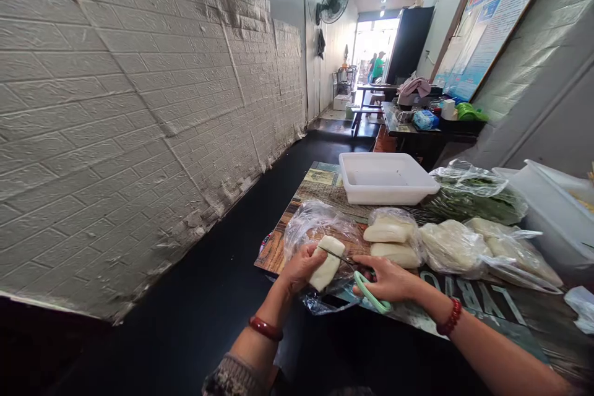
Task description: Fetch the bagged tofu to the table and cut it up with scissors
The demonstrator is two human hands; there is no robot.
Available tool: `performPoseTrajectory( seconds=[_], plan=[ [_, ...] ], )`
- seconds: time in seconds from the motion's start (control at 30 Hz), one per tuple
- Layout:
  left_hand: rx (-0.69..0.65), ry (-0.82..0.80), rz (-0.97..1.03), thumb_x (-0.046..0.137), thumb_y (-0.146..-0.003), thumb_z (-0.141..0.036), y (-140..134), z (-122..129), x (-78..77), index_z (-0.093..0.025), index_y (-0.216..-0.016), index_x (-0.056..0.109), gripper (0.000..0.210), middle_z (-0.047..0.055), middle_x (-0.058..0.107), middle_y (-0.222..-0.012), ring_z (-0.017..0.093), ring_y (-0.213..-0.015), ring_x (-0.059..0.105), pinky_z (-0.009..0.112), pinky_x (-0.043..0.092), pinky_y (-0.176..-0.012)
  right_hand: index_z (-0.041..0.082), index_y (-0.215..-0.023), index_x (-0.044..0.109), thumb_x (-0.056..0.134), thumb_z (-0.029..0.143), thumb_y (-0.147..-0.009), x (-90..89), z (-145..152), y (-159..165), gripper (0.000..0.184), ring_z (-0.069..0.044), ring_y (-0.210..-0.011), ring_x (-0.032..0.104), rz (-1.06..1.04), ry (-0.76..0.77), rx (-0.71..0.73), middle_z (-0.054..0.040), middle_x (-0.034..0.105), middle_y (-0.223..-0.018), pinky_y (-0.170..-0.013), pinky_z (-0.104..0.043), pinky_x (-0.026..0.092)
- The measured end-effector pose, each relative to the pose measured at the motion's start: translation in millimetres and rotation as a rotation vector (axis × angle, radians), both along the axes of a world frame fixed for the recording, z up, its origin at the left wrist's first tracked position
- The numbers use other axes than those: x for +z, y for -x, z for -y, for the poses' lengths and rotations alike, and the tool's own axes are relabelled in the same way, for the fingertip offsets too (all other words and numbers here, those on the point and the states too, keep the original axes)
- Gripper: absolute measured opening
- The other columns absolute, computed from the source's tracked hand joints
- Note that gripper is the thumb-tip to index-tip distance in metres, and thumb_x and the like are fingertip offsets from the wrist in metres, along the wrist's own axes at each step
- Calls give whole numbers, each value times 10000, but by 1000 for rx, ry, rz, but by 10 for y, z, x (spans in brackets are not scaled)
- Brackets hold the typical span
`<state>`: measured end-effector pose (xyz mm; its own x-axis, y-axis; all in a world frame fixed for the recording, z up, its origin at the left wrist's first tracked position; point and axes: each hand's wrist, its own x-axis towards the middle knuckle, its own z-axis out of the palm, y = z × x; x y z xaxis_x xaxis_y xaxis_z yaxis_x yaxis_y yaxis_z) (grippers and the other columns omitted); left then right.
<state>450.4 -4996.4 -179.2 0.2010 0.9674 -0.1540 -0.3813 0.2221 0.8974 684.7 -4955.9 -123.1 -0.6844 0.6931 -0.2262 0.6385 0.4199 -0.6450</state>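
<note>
My left hand [301, 267] is closed on a white, soft-looking slab [327, 271], held tilted over the near edge of the table. In my right hand [388, 278] is a pair of scissors with pale green handles [377, 301]. Their dark blades lie across the slab's upper part, close to my left thumb; whether they cut into it I cannot tell. Around and behind the slab spreads a crumpled clear plastic bag [304, 223]. Two long pale pieces [387, 232] lie stacked in clear plastic just beyond my right hand.
A white plastic tub [387, 193] stands at the table's back. Bagged pale pieces [445, 244] and bagged green leaves [477, 201] lie to the right, beside another white bin [547, 210]. The patterned tabletop [273, 250] ends close to my forearms. Left is a brick-patterned wall [139, 124].
</note>
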Motion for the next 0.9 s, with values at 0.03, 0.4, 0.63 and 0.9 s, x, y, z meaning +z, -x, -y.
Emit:
performPoseTrajectory(
  seconds=[0.03, 0.4, 0.63, 0.9],
  plan=[
    [1, 9, -4, 835, -610, -532, 4, -4, 2, -101, -966, 717, 572, 55, 705, -737, 121, -604, 612, 209, 454, -581, 160, -1292, 626, 671, 443, -751, -18, -8, 1, 613, -194, -735, 617, -21, 1, -2, -41, 700, -811, -665, -280, 485],
    [-9, 39, -66, 832, -609, -523, 111, -48, 8, -94, -917, 720, 539, 56, 694, -701, 115, -561, 607, 201, 448, -542, 175, -1118, 730, 581, 339, -842, 40, 0, 14, 354, -260, -933, 678, -279, 38, 134, -58, 759, -1030, -829, -317, 519],
    [-79, 31, -55, 816, -631, -522, 175, -66, -5, -105, -937, 727, 525, 62, 696, -712, 132, -583, 620, 226, 471, -579, 200, -1095, 733, 614, 339, -812, 30, -46, -21, 336, -237, -891, 667, -242, 41, 125, -33, 754, -957, -810, -296, 503],
    [-124, 8, -80, 808, -644, -535, 170, -63, 69, -133, -974, 733, 526, 48, 701, -742, 115, -595, 602, 204, 454, -569, 172, -1213, 665, 702, 433, -717, -27, -30, 82, 562, -148, -646, 536, -33, 10, 16, 3, 640, -727, -554, -234, 391]
  ],
)
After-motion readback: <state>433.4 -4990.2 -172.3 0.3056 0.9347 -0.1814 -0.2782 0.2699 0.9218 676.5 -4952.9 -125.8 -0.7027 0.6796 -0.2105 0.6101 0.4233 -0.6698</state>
